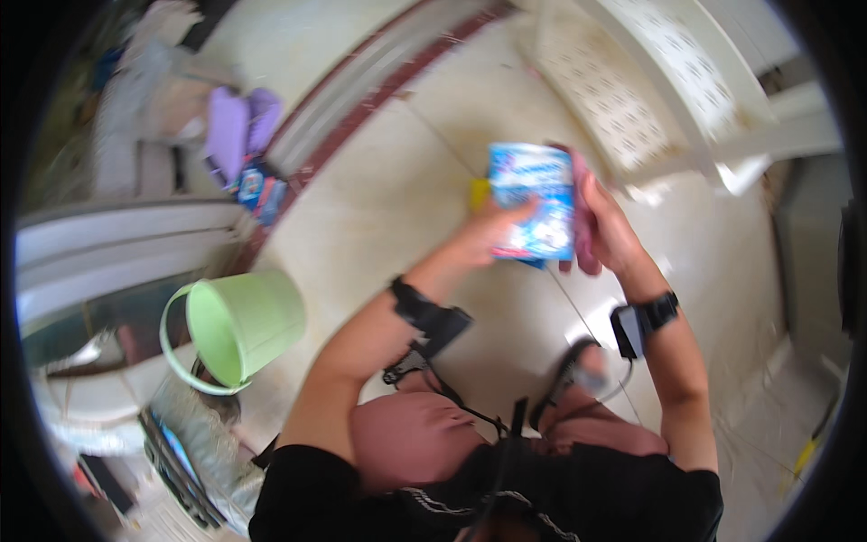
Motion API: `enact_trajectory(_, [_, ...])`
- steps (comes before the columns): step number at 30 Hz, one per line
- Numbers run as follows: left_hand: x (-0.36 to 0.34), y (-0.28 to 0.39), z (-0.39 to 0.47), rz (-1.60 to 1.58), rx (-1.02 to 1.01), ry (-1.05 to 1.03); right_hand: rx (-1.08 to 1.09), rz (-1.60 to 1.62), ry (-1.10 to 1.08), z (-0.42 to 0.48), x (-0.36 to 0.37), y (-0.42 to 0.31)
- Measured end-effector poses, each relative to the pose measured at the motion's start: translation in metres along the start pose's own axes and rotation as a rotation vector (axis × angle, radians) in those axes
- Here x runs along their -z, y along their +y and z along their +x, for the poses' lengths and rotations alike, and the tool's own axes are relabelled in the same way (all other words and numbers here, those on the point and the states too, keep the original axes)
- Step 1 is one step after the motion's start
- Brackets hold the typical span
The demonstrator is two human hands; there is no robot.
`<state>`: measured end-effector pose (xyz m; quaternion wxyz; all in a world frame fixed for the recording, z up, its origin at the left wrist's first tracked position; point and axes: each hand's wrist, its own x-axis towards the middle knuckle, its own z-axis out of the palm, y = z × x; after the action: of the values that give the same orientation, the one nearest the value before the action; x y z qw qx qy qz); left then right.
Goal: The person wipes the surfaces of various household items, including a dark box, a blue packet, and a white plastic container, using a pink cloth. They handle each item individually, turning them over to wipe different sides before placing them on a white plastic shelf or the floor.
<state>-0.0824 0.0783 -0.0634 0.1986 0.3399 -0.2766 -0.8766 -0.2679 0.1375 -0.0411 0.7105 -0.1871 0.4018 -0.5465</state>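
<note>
My left hand (501, 227) grips a blue-and-white plastic packet (538, 179) that bears printed writing, its thumb lying across the front. A yellow thing (479, 194) shows at the packet's left edge, and a darker blue corner sticks out below; both are mostly hidden. Close by on the right, my right hand (613, 230) is closed around a mauve item (584, 223), which looks like folded cloth but is blurred. This item is right beside the packet and partly behind it. Both hands are in front of me above the tiled floor (433, 162).
A light green bucket (271, 315) with its handle hanging down is at the left. White perforated shelving (603, 101) rises at the upper right. A dark red-edged door track (379, 95) crosses the floor. Purple slippers (227, 129) lie beyond it. A grey cabinet (813, 237) is at right.
</note>
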Motion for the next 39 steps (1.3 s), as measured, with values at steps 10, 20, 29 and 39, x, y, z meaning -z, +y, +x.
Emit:
enact_trajectory(10, [-0.020,0.003,-0.010,1.266,-0.734,0.224,0.170,0.014,0.351,0.017,-0.028,0.013])
enact_trajectory(20, [0.010,-0.007,0.009,0.208,-0.016,-0.177,0.600,-0.762,0.229,-0.010,-0.054,-0.022])
enact_trajectory(29, [-0.003,-0.010,0.011,0.235,-0.062,-0.072,0.728,-1.344,0.097,0.021,-0.014,0.009])
enact_trajectory(39, [-0.009,0.020,-0.012,0.055,-0.109,-0.144,0.190,-0.887,0.488,0.026,0.062,-0.021])
